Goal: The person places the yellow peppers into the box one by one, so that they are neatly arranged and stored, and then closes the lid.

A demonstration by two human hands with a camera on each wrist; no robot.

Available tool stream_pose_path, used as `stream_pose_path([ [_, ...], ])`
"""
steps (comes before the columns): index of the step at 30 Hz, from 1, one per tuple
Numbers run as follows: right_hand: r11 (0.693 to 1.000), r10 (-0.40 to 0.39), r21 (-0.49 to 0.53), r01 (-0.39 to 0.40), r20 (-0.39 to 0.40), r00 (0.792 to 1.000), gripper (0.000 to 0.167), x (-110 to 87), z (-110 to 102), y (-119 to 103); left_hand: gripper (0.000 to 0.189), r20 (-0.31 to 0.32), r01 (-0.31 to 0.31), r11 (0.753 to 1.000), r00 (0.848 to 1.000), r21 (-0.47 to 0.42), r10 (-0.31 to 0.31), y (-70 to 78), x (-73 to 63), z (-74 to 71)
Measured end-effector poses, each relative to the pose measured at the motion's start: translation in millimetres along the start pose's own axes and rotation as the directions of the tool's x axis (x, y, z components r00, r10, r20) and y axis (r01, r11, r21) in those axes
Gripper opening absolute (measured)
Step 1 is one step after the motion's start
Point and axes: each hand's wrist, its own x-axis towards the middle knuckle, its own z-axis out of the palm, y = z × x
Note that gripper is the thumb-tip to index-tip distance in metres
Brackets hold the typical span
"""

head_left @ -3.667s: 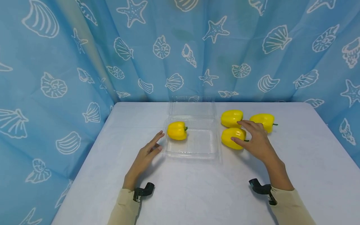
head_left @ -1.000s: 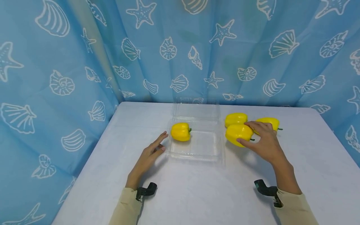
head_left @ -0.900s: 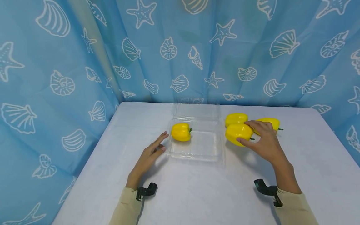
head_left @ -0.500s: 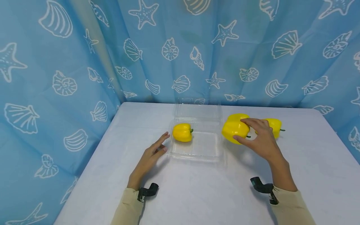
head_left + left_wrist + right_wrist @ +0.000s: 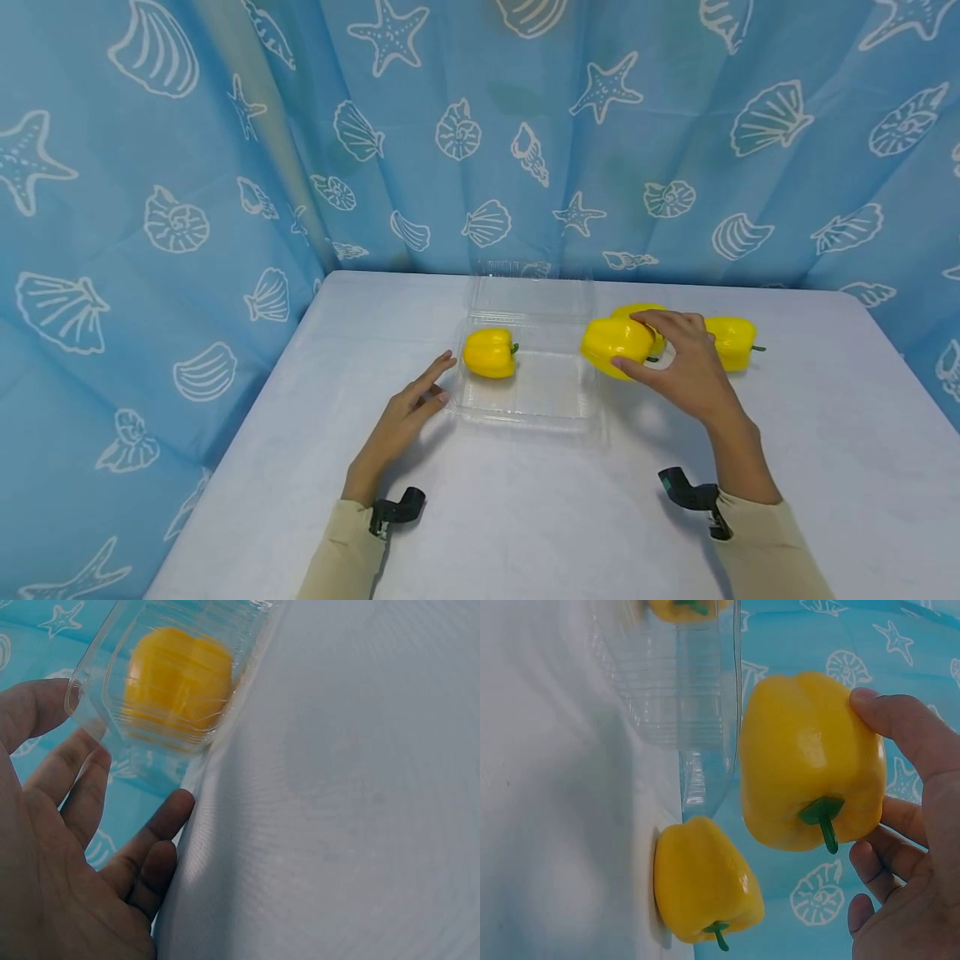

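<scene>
My right hand (image 5: 686,362) holds a yellow bell pepper (image 5: 617,346) by thumb and fingers. In the right wrist view, the held bell pepper (image 5: 810,765) hangs clear of the table, its green stem toward the palm. My left hand (image 5: 401,421) lies beside the clear plastic clamshell box (image 5: 540,408), fingers loosely extended; in the left wrist view its thumb reaches the box's rim (image 5: 73,694). Inside the box's left half sits another bell pepper (image 5: 490,353). The lid (image 5: 532,293) is folded back, away from the hands.
A bell pepper (image 5: 647,310) on the table is partly hidden behind the held one. Farther right, another bell pepper (image 5: 733,342) lies partly behind the right hand. A white cloth covers the table (image 5: 525,517); a blue shell-patterned curtain (image 5: 420,133) hangs behind.
My right hand has taken hold of the nearest bell pepper, lifted it off the table and carried it left to the box's right edge. The left hand stays beside the box.
</scene>
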Motion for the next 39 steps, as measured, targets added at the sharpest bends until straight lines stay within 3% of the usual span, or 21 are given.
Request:
stream_pose_path([
  [23, 0.996, -0.079, 0.052, 0.079, -0.005, 0.997, 0.067, 16.2, 15.9, -11.8, 0.051, -0.001, -0.016, 1.0, 1.0, -0.009, 0.016, -3.4, -0.3, -0.4],
  [39, 0.978, -0.191, 0.081, 0.192, -0.025, 0.981, 0.063, 28.2, 31.5, -15.6, 0.051, 0.004, 0.001, 1.0, 1.0, -0.007, -0.001, -5.7, 2.4, 0.2],
])
